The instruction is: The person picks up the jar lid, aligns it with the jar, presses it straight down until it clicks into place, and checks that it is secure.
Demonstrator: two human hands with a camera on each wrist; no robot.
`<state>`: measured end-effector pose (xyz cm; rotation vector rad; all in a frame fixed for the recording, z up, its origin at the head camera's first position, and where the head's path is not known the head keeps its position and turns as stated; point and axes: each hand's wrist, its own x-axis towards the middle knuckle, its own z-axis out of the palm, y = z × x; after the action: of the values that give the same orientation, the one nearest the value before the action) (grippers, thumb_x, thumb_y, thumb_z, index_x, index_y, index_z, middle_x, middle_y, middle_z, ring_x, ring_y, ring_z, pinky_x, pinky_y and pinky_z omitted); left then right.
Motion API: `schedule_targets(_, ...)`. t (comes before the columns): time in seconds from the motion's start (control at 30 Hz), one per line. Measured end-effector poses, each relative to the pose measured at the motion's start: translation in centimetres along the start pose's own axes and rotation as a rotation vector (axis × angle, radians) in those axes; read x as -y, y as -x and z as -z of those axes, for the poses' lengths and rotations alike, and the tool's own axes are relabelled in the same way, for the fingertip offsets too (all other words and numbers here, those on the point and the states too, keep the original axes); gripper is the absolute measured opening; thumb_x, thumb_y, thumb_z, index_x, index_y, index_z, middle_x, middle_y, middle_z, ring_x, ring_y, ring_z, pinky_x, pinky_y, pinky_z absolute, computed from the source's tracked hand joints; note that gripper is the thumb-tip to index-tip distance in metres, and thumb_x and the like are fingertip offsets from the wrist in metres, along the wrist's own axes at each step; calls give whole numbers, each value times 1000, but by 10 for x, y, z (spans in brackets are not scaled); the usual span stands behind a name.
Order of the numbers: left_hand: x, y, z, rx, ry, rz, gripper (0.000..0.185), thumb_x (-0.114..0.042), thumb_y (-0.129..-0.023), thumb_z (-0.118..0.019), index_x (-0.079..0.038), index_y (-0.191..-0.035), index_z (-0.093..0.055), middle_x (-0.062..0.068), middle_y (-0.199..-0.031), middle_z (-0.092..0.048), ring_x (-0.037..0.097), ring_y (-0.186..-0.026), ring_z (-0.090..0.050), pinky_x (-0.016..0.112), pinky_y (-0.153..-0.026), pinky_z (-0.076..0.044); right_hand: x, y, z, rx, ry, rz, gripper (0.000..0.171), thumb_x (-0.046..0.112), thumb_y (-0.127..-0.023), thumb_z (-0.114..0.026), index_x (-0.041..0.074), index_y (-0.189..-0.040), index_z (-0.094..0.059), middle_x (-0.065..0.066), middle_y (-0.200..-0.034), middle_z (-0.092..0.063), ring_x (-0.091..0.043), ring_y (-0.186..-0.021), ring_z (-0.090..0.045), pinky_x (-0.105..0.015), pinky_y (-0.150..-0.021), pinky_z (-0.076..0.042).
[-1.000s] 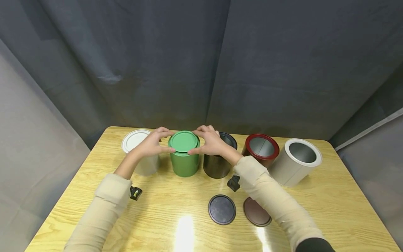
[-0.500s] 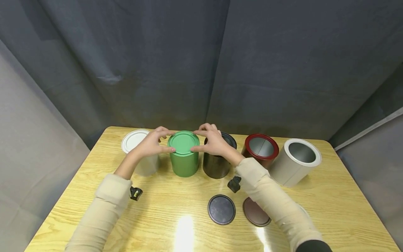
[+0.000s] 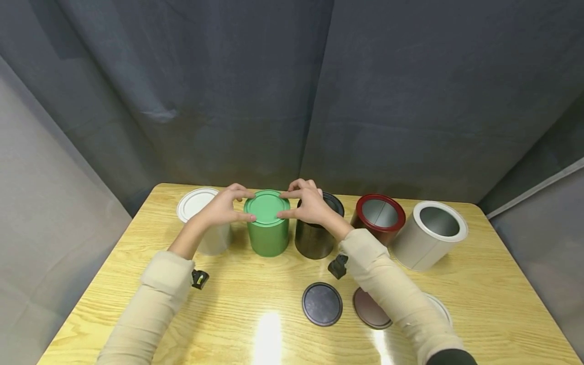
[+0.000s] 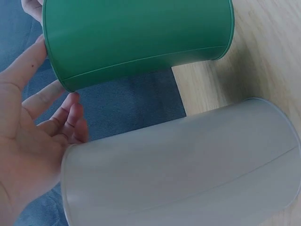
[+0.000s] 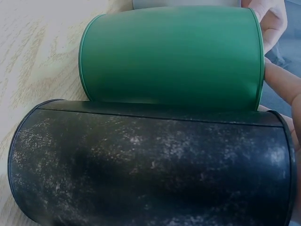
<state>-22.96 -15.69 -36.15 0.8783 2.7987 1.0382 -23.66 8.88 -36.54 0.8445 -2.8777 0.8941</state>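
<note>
Head view, near edge of the table (image 3: 137, 304): two loose lids lay flat, a black lid (image 3: 322, 303) and a brown lid (image 3: 370, 308) just to its right, the latter partly under the right sleeve. A white lid (image 3: 440, 306) showed past that sleeve, mostly hidden. A small black clip (image 3: 200, 279) sat by the left sleeve and another clip (image 3: 338, 266) by the right sleeve.

Mid-table, a row of cans stood upright, left to right: white can (image 3: 205, 220) with its lid on, green can (image 3: 268, 223), black can (image 3: 315, 228), red can (image 3: 377, 217) open, and a large white can (image 3: 429, 235) open and well right.

Green can carried a green lid (image 3: 266, 207) seated flat on its top. Left hand (image 3: 222, 208) pinched the lid's left rim, thumb at the near edge and forefinger at the far edge. Right hand (image 3: 308, 203) pinched the right rim the same way, its palm over the black can's mouth. Both hands gripped the lid with curled fingers.

Left wrist view: green can (image 4: 136, 35) stood apart from the white can (image 4: 183, 169). Right wrist view: green can (image 5: 171, 54) just beside the black can (image 5: 150, 169); whether they touched I could not tell.

Behind the table hung a grey curtain (image 3: 292, 91).
</note>
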Motion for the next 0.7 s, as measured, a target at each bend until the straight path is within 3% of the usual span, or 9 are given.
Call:
schedule_targets(0.37,-3,-1,4,22,-18,43,60,-24,-70,-78,1,-121,-57,19,-114,-49,34,-103,-48,47,-87,-40,-1,-1,1,14,16,23,58,43,-70,-76,16,-120,-62,-5,-113,-45,-24,-98,-34,-40,-76,-25)
schedule_targets(0.7,-8,-7,6,106,-62,67,64,-27,-73,-77,-3,-127,-53,19,-114,-47,35,-102,-46,44,-80,-40,3,-7,0,55,67,8,63,49,-68,-75,20,-122,-60,-3,-107,-44,-22,-93,-33,-39,-74,-23)
